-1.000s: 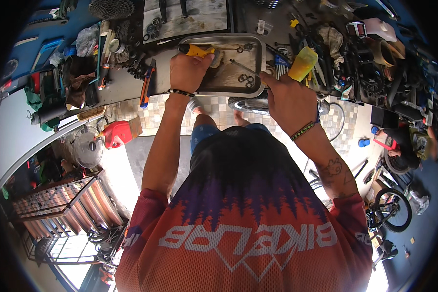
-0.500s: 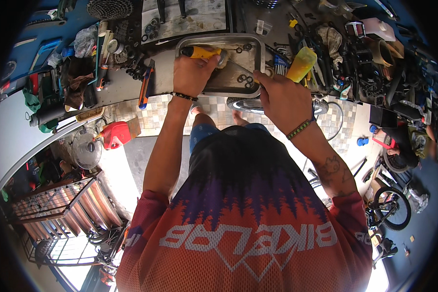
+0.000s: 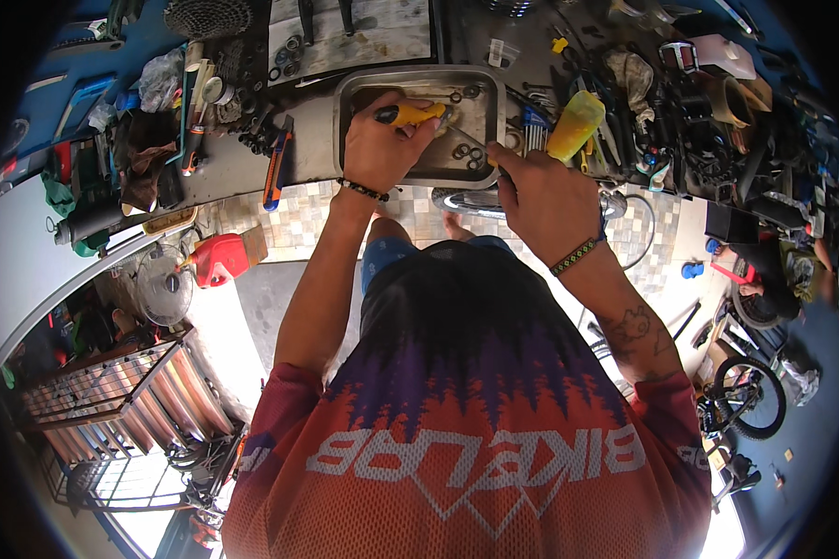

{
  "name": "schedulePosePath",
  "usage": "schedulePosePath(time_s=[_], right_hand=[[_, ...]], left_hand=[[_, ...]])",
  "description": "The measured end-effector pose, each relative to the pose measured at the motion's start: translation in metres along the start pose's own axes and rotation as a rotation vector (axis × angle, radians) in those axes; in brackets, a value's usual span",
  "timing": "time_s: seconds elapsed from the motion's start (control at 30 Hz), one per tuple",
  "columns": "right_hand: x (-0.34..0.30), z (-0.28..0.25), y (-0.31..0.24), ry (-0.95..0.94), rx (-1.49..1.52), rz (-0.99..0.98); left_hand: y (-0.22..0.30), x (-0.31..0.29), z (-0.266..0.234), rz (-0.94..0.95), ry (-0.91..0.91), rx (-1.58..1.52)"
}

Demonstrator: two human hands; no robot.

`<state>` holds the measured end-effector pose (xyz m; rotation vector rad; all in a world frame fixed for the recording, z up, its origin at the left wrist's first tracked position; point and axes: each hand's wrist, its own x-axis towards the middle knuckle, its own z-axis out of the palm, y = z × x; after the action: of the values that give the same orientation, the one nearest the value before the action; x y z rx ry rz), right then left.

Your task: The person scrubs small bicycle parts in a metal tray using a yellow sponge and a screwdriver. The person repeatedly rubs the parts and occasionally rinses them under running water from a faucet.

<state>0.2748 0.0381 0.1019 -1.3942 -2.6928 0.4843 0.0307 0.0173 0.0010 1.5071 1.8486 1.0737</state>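
left hand [image 3: 379, 149] grasping yellow-handled tool [image 3: 408, 114] over metal tray [image 3: 490, 102], desk's near edge; right hand [image 3: 543, 194] clenched; small-parts work, precision needed.

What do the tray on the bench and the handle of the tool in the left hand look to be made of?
The tray looks like bare metal, probably steel: grey, dull sheen, rolled rim, smudged inside. The tool handle in the left hand looks like yellow plastic or rubber with a black end: solid colour, matt, no glint. The right hand rests near the tray's front edge.
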Motion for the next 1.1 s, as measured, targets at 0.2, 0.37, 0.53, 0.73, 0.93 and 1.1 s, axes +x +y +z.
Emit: schedulePosePath(time_s=[0.2,0.37,0.53,0.73,0.93,1.1], right_hand=[[-0.002,-0.007,-0.002,-0.015,-0.001,0.002],[-0.004,-0.006,0.003,-0.003,0.017,-0.002],[-0.004,-0.011,0.0,-0.03,0.002,0.013],[-0.012,-0.019,0.006,-0.113,-0.025,0.046],[-0.021,-0.014,0.013,-0.052,0.003,0.034],[-0.019,-0.013,0.011,-0.065,0.021,0.041]], left_hand=[[-0.037,0.013,-0.008,0.092,0.186,0.162],[-0.035,0.011,-0.008,0.025,0.164,-0.005],[-0.031,0.007,0.003,0.01,0.06,0.106],[-0.037,0.009,0.003,0.036,-0.028,0.316],[-0.026,0.009,0.002,-0.03,-0.042,0.321],[-0.025,0.012,-0.001,-0.111,-0.08,0.315]])
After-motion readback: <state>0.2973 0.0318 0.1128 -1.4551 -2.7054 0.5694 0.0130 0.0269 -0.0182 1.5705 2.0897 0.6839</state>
